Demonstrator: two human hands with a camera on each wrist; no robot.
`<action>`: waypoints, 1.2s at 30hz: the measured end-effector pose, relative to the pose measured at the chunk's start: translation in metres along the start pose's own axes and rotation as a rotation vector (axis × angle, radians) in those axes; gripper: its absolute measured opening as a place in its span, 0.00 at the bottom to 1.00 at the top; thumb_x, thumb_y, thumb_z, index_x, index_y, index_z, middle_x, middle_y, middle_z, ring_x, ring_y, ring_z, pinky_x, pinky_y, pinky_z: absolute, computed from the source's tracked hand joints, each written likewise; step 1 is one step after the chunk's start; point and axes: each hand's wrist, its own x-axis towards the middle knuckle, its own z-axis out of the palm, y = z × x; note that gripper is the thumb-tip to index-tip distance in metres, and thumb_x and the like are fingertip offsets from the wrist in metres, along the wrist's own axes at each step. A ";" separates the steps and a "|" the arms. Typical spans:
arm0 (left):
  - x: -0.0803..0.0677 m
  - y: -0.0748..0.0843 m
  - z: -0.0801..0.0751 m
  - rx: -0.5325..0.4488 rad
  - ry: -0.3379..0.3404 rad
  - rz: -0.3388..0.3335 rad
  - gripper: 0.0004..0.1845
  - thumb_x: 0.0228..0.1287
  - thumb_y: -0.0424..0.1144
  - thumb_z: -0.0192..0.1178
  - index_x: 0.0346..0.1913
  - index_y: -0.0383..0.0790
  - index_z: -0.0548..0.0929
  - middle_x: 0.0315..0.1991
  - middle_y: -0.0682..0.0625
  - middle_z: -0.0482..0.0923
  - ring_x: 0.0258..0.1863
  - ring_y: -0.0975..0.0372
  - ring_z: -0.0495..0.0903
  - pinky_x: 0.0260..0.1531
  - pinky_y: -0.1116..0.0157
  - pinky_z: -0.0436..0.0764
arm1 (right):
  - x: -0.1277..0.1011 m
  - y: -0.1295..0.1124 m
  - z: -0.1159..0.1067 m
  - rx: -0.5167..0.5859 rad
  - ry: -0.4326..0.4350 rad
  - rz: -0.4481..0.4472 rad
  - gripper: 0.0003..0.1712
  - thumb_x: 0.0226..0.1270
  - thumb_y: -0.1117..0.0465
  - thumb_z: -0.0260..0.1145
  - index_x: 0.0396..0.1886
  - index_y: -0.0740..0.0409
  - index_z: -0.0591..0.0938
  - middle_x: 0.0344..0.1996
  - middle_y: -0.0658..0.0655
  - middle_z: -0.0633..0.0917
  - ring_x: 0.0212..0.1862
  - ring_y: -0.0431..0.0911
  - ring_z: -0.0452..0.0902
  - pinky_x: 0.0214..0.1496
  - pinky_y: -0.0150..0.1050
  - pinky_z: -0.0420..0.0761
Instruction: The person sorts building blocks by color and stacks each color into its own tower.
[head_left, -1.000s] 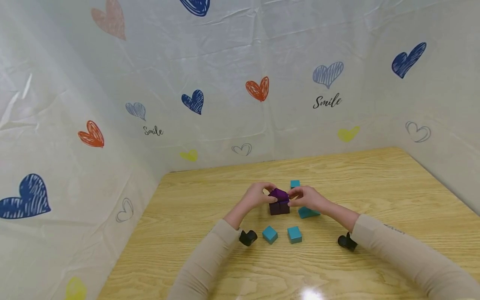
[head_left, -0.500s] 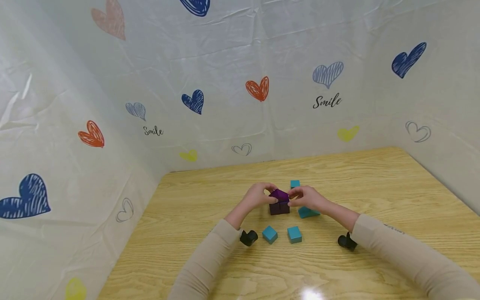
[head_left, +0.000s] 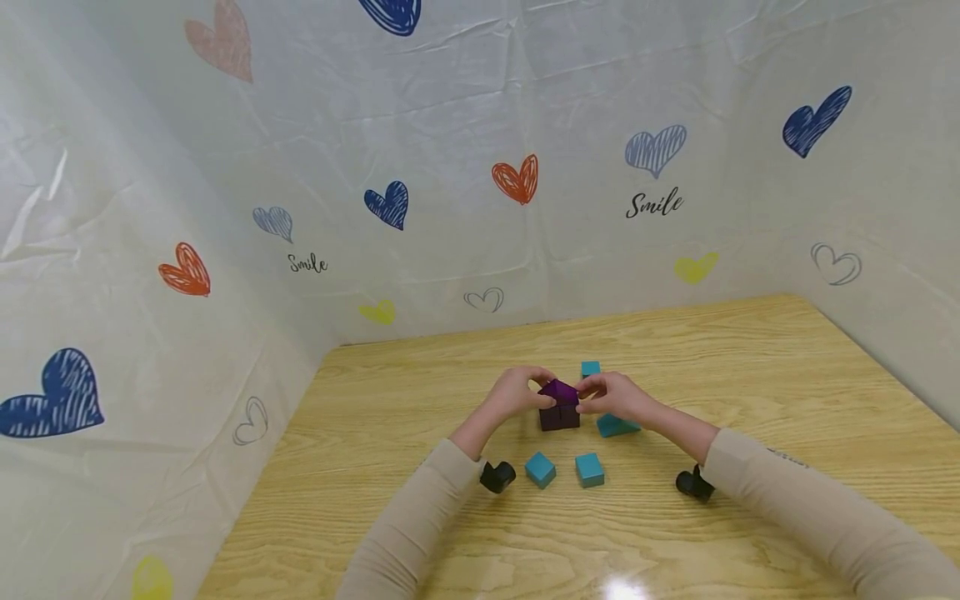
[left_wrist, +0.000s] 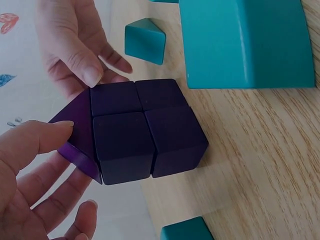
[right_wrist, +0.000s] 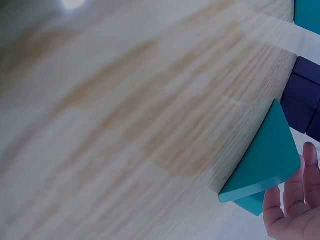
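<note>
Purple cubes stand in a two-by-two stack on the table, their flush faces plain in the left wrist view. On top sits a purple triangular block, peak upward like a roof. My left hand pinches the roof's left end, thumb on its front face and fingers behind. At the right end, my right hand holds the same block between thumb and fingertips, close to the top cube's corner. Below the right hand lies a teal triangular block, seen large in the right wrist view.
Two teal cubes lie nearer the front, between the forearms. Another teal block stands behind the right hand. Black wrist cameras hang under both sleeves. A white sheet printed with hearts surrounds the wooden table.
Both hands stay at the purple roof block, with hardly any movement. The head view has shifted very slightly.
</note>
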 end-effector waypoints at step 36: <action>-0.034 -0.015 -0.007 -0.103 0.052 0.002 0.29 0.54 0.39 0.66 0.60 0.40 0.73 0.51 0.44 0.77 0.32 0.58 0.75 0.33 0.65 0.74 | -0.023 -0.011 -0.020 -0.087 0.035 -0.047 0.24 0.58 0.60 0.66 0.50 0.72 0.76 0.43 0.65 0.81 0.43 0.52 0.76 0.43 0.41 0.77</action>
